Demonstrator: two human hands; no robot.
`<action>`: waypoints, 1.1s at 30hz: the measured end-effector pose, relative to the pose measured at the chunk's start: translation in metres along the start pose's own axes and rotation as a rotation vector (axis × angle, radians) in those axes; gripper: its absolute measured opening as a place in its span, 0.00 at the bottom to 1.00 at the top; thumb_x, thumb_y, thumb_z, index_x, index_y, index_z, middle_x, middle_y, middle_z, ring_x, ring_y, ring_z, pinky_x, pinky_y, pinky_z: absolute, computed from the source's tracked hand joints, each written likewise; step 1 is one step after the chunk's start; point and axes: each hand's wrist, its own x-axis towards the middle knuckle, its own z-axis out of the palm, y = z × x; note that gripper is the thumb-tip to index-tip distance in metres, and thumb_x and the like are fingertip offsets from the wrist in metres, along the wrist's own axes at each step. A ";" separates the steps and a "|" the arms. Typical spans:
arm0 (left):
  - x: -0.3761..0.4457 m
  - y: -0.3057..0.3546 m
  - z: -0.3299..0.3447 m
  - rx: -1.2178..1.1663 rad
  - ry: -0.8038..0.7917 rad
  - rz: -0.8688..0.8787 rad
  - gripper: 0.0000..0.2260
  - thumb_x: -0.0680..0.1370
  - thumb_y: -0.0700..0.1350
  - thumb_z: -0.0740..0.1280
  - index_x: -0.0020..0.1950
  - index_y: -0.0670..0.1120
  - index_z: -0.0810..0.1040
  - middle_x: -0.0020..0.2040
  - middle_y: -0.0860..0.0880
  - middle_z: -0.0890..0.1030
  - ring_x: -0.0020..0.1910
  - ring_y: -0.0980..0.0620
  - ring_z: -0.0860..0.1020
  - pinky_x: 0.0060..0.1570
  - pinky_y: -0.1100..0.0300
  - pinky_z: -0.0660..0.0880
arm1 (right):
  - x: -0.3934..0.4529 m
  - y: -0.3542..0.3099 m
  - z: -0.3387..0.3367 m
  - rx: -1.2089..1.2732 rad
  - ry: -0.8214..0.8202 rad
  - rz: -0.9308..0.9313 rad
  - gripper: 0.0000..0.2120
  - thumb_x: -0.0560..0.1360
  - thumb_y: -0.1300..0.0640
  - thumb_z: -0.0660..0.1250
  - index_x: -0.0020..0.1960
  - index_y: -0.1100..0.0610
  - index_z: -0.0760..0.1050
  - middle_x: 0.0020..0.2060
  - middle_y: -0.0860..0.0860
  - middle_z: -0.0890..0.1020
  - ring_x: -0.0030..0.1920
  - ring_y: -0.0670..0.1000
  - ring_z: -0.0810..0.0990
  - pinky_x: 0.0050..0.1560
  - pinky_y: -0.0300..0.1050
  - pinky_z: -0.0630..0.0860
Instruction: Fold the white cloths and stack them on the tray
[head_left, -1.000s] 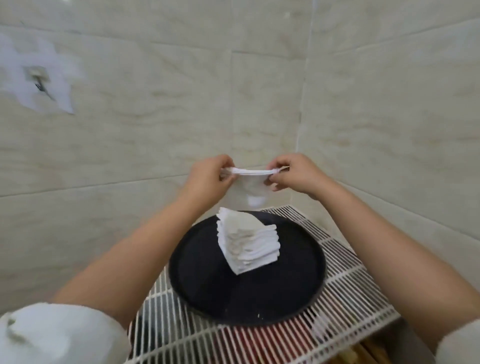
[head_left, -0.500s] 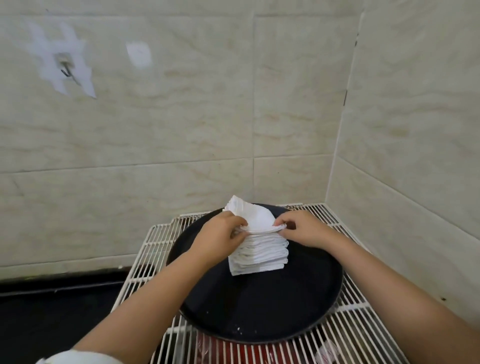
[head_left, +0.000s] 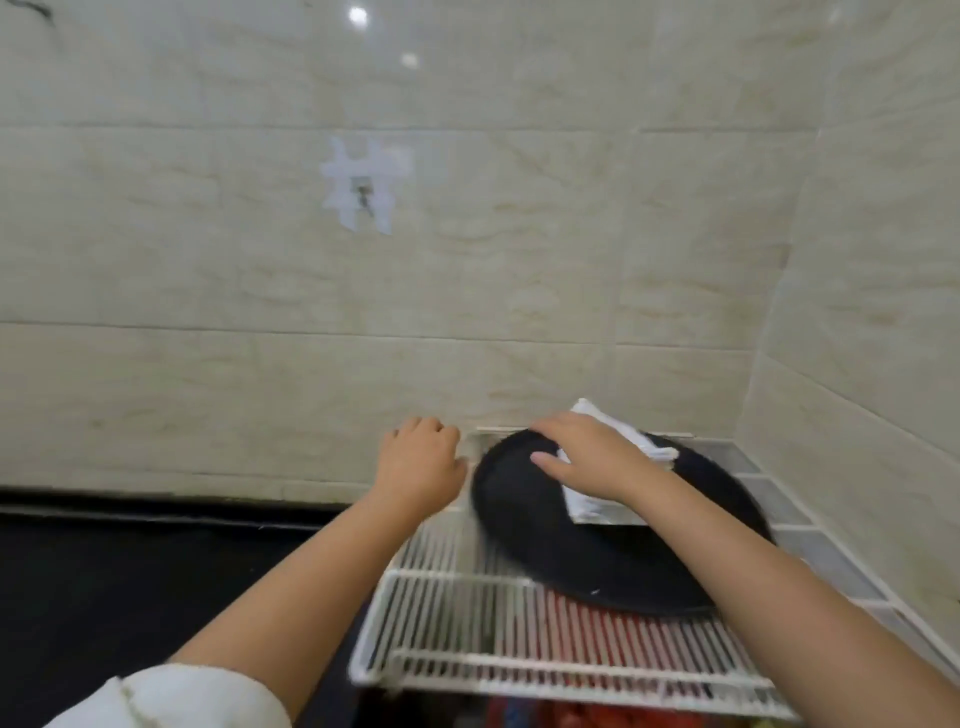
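The right hand (head_left: 587, 457) lies flat, fingers straight, pressing the stack of white cloths (head_left: 618, 467) on the black tray (head_left: 524, 525), which sits on a wire rack (head_left: 467, 613). The left hand (head_left: 421, 467) hangs loosely curled beside the tray, holding nothing. Uneven pressure could tip the tall stack or slide the tray.

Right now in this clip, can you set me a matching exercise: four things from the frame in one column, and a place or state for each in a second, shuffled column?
Column one:
1. left hand
2. right hand
3. round black tray
4. stack of folded white cloths

Column two:
A. lies on the white wire rack
B. sits on the tray
C. rests flat on the cloth stack
D. loosely curled, holding nothing, left of the tray

Pairs: 1-D, 2-C, 3-A, 4-B
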 end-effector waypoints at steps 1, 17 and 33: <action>-0.019 -0.027 -0.010 0.032 0.002 -0.040 0.17 0.79 0.50 0.57 0.65 0.44 0.70 0.65 0.45 0.72 0.66 0.44 0.67 0.61 0.53 0.66 | 0.004 -0.031 0.001 0.012 0.009 -0.051 0.21 0.78 0.51 0.59 0.68 0.57 0.66 0.66 0.56 0.72 0.66 0.56 0.70 0.64 0.48 0.68; -0.411 -0.426 -0.156 0.378 0.042 -0.881 0.17 0.79 0.52 0.57 0.61 0.43 0.72 0.61 0.43 0.74 0.63 0.42 0.69 0.57 0.51 0.69 | 0.043 -0.610 0.077 0.254 0.029 -0.800 0.25 0.77 0.47 0.58 0.70 0.57 0.61 0.66 0.56 0.71 0.66 0.59 0.69 0.63 0.57 0.70; -0.486 -0.781 -0.186 0.521 -0.032 -1.163 0.20 0.80 0.52 0.57 0.67 0.43 0.67 0.66 0.43 0.70 0.66 0.43 0.67 0.62 0.50 0.67 | 0.213 -0.977 0.194 0.199 0.073 -1.030 0.25 0.77 0.48 0.58 0.69 0.58 0.60 0.64 0.57 0.72 0.63 0.60 0.69 0.57 0.54 0.70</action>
